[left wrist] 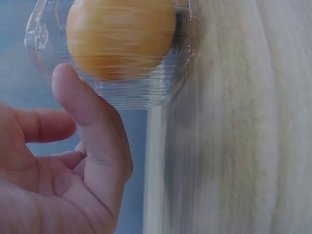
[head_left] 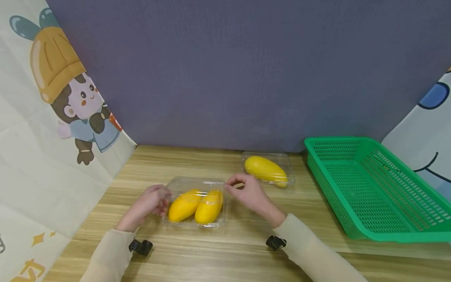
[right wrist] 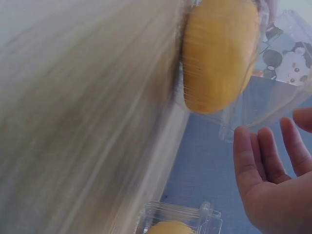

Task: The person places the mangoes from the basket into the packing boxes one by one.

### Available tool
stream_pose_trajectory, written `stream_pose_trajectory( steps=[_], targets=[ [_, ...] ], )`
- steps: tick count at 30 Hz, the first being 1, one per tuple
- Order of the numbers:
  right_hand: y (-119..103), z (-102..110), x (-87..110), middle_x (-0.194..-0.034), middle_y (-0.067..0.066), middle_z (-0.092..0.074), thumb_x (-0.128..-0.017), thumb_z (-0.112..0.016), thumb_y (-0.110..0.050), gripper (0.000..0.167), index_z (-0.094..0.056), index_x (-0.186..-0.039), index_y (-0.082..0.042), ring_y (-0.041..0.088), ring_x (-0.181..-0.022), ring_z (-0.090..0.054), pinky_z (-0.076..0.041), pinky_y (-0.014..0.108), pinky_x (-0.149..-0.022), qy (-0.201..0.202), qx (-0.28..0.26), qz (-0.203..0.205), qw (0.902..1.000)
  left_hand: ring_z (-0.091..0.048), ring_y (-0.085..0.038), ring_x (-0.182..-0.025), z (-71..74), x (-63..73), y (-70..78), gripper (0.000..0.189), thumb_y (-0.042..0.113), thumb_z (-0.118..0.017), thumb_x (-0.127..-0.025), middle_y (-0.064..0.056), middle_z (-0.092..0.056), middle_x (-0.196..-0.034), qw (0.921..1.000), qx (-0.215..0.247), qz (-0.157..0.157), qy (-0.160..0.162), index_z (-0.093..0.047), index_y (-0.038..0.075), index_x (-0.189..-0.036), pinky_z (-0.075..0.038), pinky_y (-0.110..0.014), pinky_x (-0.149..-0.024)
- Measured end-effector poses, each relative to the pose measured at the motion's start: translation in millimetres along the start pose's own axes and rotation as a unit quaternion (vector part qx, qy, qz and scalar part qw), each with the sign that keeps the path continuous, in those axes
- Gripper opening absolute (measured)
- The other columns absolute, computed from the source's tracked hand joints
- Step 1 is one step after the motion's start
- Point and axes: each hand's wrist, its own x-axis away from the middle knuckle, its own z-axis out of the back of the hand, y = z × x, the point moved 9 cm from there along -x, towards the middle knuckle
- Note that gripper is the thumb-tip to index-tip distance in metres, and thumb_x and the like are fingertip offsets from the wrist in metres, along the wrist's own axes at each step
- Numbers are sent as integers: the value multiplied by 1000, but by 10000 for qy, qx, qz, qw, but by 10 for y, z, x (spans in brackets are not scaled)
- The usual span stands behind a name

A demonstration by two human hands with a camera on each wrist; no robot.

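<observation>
A clear plastic clamshell box (head_left: 195, 183) holds two yellow mangoes (head_left: 209, 207) side by side, its lid raised partway above them. My left hand (head_left: 151, 201) is at the box's left side. In the left wrist view, one fingertip meets the box wall, and the thumb stands apart. By the lid's right corner is my right hand (head_left: 248, 192). Its fingers (right wrist: 247, 161) extend beside the lid edge in the right wrist view; whether they touch it I cannot tell. Motion blurs the mango (left wrist: 122, 36) in the left wrist view.
A second clear box (head_left: 289, 166) with one mango (head_left: 266, 169) stands behind my right hand, near the grey-blue wall (head_left: 225, 78). On the right is a green perforated basket (head_left: 327, 192). Everything rests on a wood-grain table (head_left: 211, 258).
</observation>
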Motion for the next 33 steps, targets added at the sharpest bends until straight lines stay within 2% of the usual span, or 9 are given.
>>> stream_pose_trajectory(
  steps=[3,7,10,15,25,33],
  targets=[
    [1,-25,29,-93,-4,-64,-84,-70,-16,4,-68,-87,-13,13,-89,-60,-53,24,-75,-25,165,66,9998,-50,-20,-55,-3,-3,5,29,16,-34,-94,-11,-49,-71,10000,-43,35,-12,-49,-8,-100,-50,-32,-50],
    [5,-48,60,-95,-4,-62,-83,-70,-11,6,-67,-87,-14,13,-91,-59,-54,25,-75,-48,266,132,9995,-49,-21,-52,-11,-9,-7,39,26,-30,-100,-12,-50,-69,9999,39,110,-29,-48,-9,-102,-50,-33,-49],
    [17,-60,74,-96,-2,-61,-82,-70,-9,7,-67,-86,-14,14,-92,-59,-54,26,-75,-51,269,219,9994,-47,-20,-52,-9,-10,-16,46,33,-29,-101,-13,-50,-68,9998,126,140,-39,-48,-9,-105,-49,-34,-49],
    [40,-75,85,-95,-2,-59,-81,-71,-10,7,-67,-85,-15,15,-91,-58,-54,27,-74,-47,221,269,9994,-48,-19,-54,-6,-5,-7,47,35,-31,-101,-10,-49,-71,9998,114,96,-88,-48,-8,-103,-50,-33,-50],
    [83,-123,128,-97,2,-58,-82,-71,-8,9,-66,-89,-10,18,-92,-58,-54,29,-74,-95,107,212,9997,-48,-18,-54,-8,15,30,35,24,-40,-98,-7,-48,-69,9999,107,-78,-85,-49,-10,-100,-49,-32,-48],
    [151,-163,152,-95,2,-60,-81,-70,-8,15,-63,-94,-6,18,-87,-59,-53,26,-74,-125,195,-121,9997,-46,-19,-52,-12,16,22,31,20,-43,-97,-8,-47,-66,9999,43,-107,-90,-48,-10,-99,-49,-32,-47]
  ],
)
